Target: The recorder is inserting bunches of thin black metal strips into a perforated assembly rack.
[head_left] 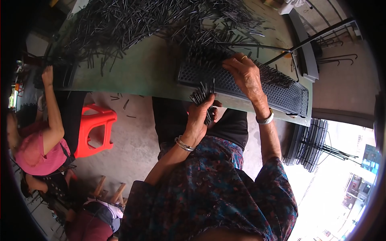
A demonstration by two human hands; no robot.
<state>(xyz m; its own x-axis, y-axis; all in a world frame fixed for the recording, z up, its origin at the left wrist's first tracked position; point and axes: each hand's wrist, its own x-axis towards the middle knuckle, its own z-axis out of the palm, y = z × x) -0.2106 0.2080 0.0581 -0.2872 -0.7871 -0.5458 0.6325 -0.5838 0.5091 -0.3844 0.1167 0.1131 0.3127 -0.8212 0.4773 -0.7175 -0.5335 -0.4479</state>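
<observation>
My left hand (198, 117) is closed round a bundle of thin dark rods (202, 94), held upright just off the table's front edge. To its right, my right hand (246, 76) hovers over a long black tray (277, 95) pierced with rows of round holes. Its thumb and fingers are pinched together at the standing rods; whatever sits between the fingertips is too small to make out. Many short dark rods (207, 54) stand in the tray's holes towards its far side, while holes along the near side show bare.
A large heap of loose rods (132, 18) covers the far part of the green table (132, 66). A metal bar frame (289, 51) rises at right. On the left are a red stool (96, 128) and other people (44, 148). Black racks (307, 144) stand at lower right.
</observation>
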